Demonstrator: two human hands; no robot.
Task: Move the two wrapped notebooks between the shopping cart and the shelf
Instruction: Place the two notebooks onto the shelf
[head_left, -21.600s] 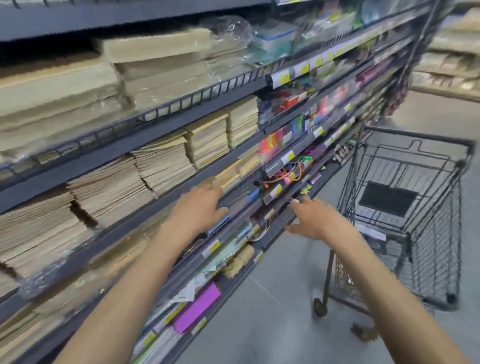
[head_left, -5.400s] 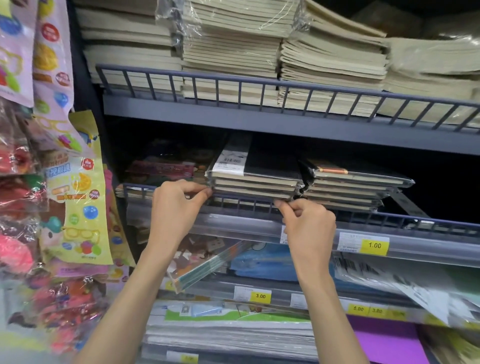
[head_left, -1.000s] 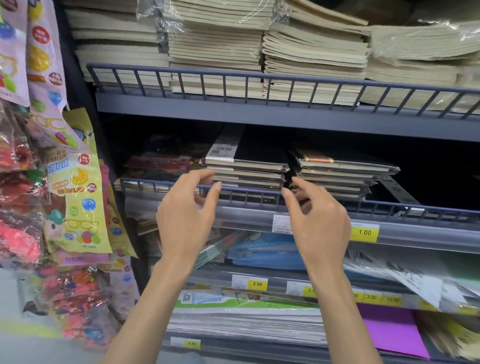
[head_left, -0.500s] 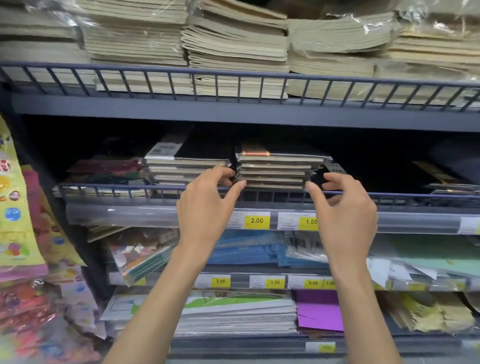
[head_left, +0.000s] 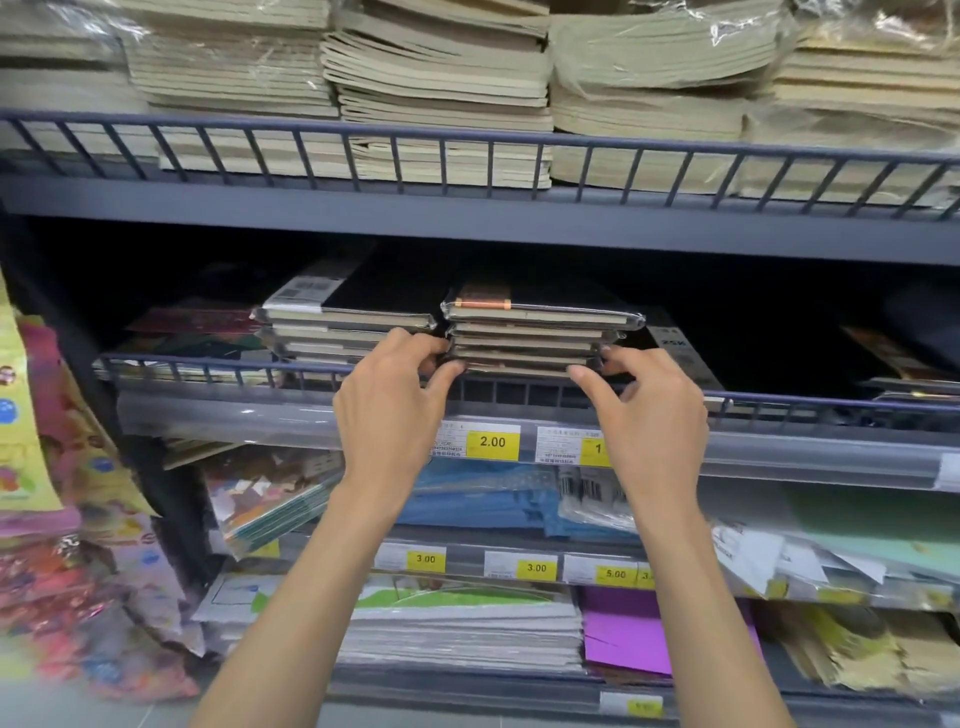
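Note:
Two stacks of plastic-wrapped black notebooks lie side by side on the middle shelf (head_left: 779, 410) behind a low wire rail. The left stack (head_left: 332, 325) has a white barcode label on top. The right stack (head_left: 535, 332) has an orange band on its top book. My left hand (head_left: 389, 410) pinches the lower left corner of the right stack between thumb and fingers. My right hand (head_left: 644, 415) curls its fingers round the stack's lower right corner. The shopping cart is out of view.
Bundles of beige exercise books (head_left: 441, 78) fill the shelf above. Yellow price tags (head_left: 492, 441) line the shelf fronts. Below lie blue packets (head_left: 483, 499), paper pads and purple sheets (head_left: 628, 639). Colourful sticker packs (head_left: 47, 467) hang at the left.
The view has shifted slightly right and closer. Both hands have moved up from the rail and closed onto the lower corners of the right notebook stack.

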